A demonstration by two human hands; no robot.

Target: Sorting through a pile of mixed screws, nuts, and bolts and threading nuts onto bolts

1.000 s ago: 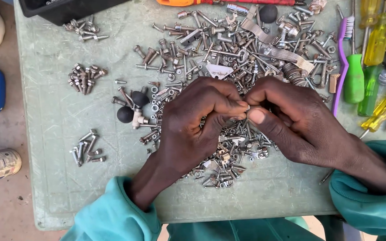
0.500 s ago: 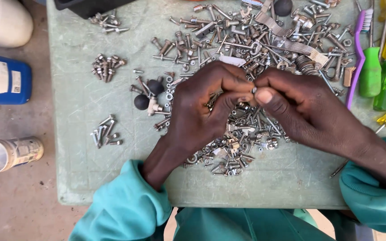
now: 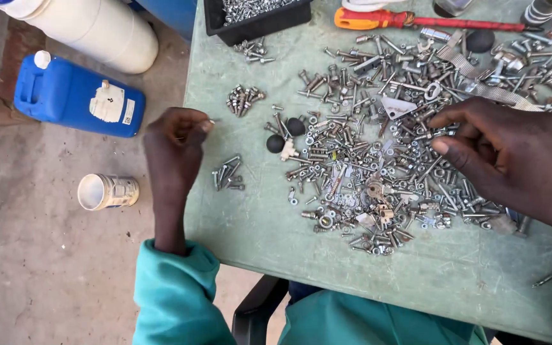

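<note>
Our left hand [image 3: 175, 144] pinches a small screw [image 3: 210, 121] just left of the big pile [image 3: 384, 166], sorting; our right hand [image 3: 512, 156] hovers loosely curled, empty, over it. Dropping the screw onto a matching small heap [image 3: 227, 174] seems due.

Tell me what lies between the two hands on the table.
Head view: between the left hand and right hand lie two black balls and scattered hardware.

Bright, glossy metal screws, nuts and washers in a big loose heap [image 3: 378, 160] lie on the matt, scuffed pale-green tabletop [image 3: 250, 223], with a smooth blue plastic jerrycan [image 3: 75, 96] at nine o'clock on rough grey concrete floor [image 3: 46, 275].
</note>
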